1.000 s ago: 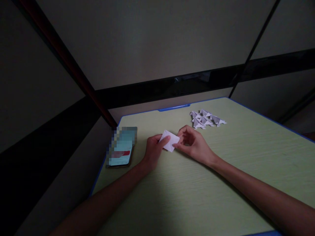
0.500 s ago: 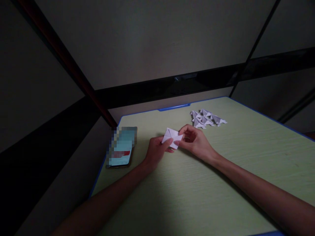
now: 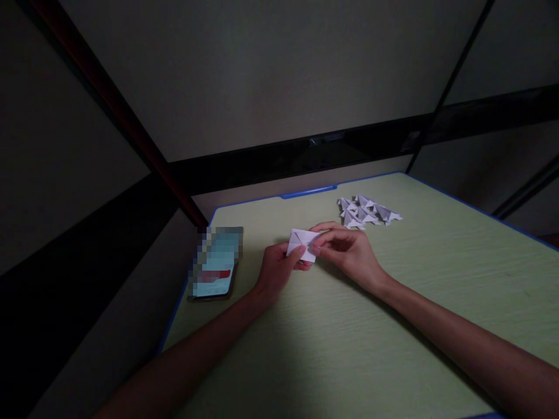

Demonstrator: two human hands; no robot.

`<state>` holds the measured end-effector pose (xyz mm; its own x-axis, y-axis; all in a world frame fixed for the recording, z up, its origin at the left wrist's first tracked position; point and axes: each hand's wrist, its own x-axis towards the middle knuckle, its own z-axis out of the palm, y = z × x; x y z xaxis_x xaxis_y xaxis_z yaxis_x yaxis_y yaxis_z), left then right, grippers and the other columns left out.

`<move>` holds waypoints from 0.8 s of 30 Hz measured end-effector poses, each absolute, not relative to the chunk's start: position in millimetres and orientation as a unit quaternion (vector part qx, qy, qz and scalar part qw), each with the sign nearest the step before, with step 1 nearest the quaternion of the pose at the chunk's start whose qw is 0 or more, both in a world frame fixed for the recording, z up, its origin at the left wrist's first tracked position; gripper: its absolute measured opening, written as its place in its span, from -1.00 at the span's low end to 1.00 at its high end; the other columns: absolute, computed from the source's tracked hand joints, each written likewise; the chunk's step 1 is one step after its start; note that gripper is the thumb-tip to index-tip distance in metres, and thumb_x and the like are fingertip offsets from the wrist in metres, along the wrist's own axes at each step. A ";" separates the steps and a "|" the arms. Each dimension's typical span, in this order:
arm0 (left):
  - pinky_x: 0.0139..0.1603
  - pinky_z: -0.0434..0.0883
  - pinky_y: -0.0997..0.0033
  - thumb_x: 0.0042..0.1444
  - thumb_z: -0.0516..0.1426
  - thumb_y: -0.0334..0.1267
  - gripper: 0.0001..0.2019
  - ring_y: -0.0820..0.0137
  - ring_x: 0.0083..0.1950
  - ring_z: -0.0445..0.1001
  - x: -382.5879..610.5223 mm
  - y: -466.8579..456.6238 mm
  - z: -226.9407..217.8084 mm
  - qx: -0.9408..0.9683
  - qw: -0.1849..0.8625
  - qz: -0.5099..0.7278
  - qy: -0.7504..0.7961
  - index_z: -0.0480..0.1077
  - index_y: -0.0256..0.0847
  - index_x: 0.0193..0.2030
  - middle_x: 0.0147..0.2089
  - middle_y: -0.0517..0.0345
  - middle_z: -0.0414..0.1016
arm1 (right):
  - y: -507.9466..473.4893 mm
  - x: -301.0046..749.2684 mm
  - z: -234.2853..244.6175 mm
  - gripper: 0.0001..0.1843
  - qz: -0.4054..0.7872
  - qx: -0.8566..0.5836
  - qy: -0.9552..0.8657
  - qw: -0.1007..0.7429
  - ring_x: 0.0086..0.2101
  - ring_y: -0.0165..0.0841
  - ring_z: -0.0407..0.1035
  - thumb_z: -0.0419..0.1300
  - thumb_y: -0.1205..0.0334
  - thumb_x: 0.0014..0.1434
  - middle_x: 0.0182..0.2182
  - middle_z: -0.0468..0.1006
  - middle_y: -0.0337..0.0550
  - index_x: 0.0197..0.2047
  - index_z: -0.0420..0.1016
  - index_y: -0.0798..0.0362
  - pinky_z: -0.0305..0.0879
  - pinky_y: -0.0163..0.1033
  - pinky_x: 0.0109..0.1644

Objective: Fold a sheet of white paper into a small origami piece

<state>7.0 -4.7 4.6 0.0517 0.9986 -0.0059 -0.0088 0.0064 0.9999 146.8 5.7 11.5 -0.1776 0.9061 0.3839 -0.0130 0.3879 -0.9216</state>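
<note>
A small piece of folded white paper (image 3: 299,239) is held between both hands above the table, its creases showing on the upper face. My left hand (image 3: 279,265) grips its left and lower side, thumb on top and fingers beneath. On the right side, the thumb and fingers of my right hand (image 3: 345,247) pinch the paper's edge and cover its right corner. Beyond my right hand lie several folded white paper figures (image 3: 365,212) with pointed ends, grouped close together.
A phone (image 3: 218,262) with its screen lit lies at the table's left edge, part of it blurred out. The pale green table (image 3: 349,349) has a blue rim and a blue handle-like strip (image 3: 309,191) at its far edge. Dark-banded panels (image 3: 279,163) stand behind it.
My right fingers have moved slightly left over the paper, and its right corner, which stuck out before, is now folded in or covered. The paper has turned a little. The left hand stays about where it was.
</note>
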 end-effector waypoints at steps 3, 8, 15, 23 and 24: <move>-0.48 0.39 0.49 -0.15 0.13 -0.24 -0.78 0.50 -0.54 0.38 6.6 -4.2 3.3 0.513 0.522 0.484 0.479 0.45 -0.41 -0.44 -0.51 0.08 0.47 | 6.0 147.2 11.5 -0.94 0.439 -0.351 -0.631 0.535 -0.32 -0.38 0.32 0.22 0.33 -0.16 -0.31 0.42 -0.12 -0.49 0.50 0.05 0.29 -0.23 -0.32; -0.47 0.39 0.50 -0.14 0.13 -0.26 -0.79 0.50 -0.55 0.39 6.0 -4.6 3.8 0.510 0.522 0.485 0.482 0.44 -0.41 -0.44 -0.52 0.08 0.47 | 6.4 147.5 10.6 -0.93 0.450 -0.342 -0.634 0.527 -0.36 -0.40 0.33 0.25 0.29 -0.17 -0.35 0.44 -0.13 -0.49 0.53 0.02 0.28 -0.24 -0.33; -0.49 0.38 0.53 -0.13 0.10 -0.32 -0.80 0.52 -0.54 0.39 6.5 -3.7 4.8 0.519 0.532 0.469 0.476 0.43 -0.40 -0.37 -0.49 0.08 0.48 | 9.4 151.2 5.5 -0.96 0.449 -0.322 -0.662 0.507 -0.36 -0.40 0.33 0.25 0.28 -0.16 -0.29 0.43 -0.13 -0.52 0.53 0.03 0.28 -0.23 -0.32; -0.53 0.37 0.55 -0.11 0.09 -0.27 -0.79 0.54 -0.58 0.36 6.5 -2.2 1.5 0.497 0.545 0.490 0.465 0.43 -0.41 -0.42 -0.54 0.10 0.46 | 11.7 156.7 8.5 -0.92 0.391 -0.288 -0.734 0.476 -0.18 -0.33 0.29 0.21 0.37 -0.10 -0.27 0.43 -0.11 -0.50 0.52 0.03 0.26 -0.19 -0.19; -0.53 0.37 0.55 -0.12 0.09 -0.27 -0.79 0.53 -0.57 0.37 6.2 -1.8 0.9 0.494 0.548 0.490 0.464 0.43 -0.41 -0.42 -0.54 0.09 0.46 | 12.1 157.0 8.7 -0.91 0.384 -0.284 -0.741 0.473 -0.16 -0.33 0.28 0.21 0.39 -0.09 -0.29 0.44 -0.11 -0.49 0.52 0.03 0.26 -0.18 -0.18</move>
